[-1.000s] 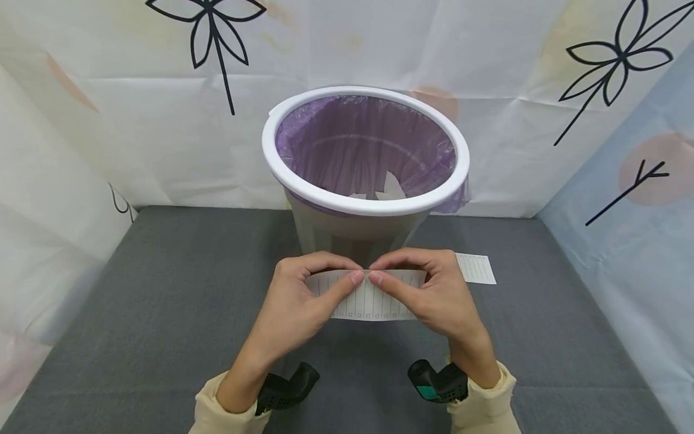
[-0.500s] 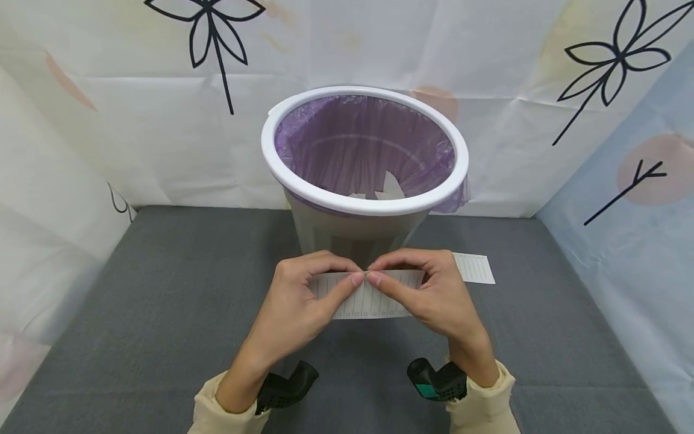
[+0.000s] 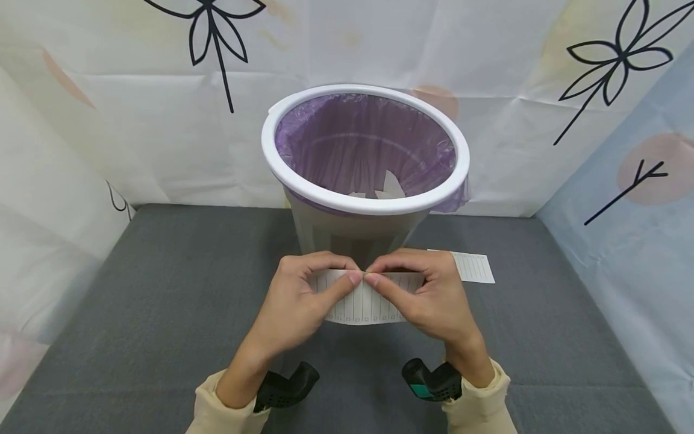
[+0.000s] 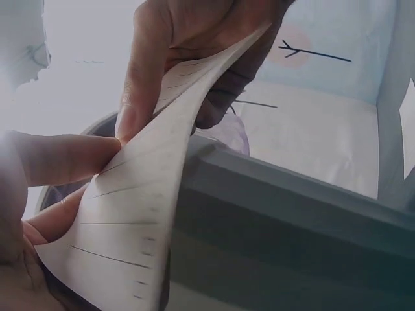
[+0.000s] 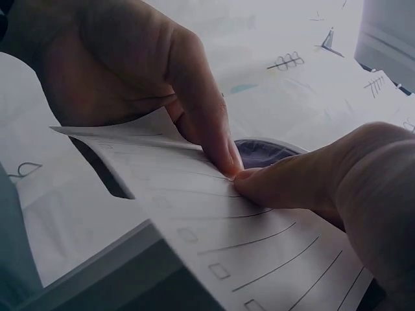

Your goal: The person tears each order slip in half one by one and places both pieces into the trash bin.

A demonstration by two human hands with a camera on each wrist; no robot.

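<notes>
A lined white paper strip (image 3: pixel 364 306) with small printed boxes along its lower edge is held up in front of the bin. My left hand (image 3: pixel 300 301) pinches its top edge between thumb and index finger. My right hand (image 3: pixel 441 292) pinches the same edge just beside it, the two thumb tips nearly meeting at the middle. In the left wrist view the paper (image 4: pixel 130 214) curves between both hands and looks whole. The right wrist view has both thumbs pressing close together on the paper (image 5: pixel 214 220). The paper's outer ends are partly hidden behind the hands.
A bin with a white rim (image 3: pixel 365 207) and purple liner (image 3: pixel 347 150) stands just beyond the hands, with white paper pieces (image 3: pixel 391 185) inside. Another lined paper (image 3: pixel 475 267) lies on the grey tabletop (image 3: pixel 206 271), partly behind the right hand. Fabric walls surround the table.
The paper's lower edge now bows downward a little more. My right hand has shifted slightly left, uncovering more of the paper on the table. Both pinches stay at the top edge.
</notes>
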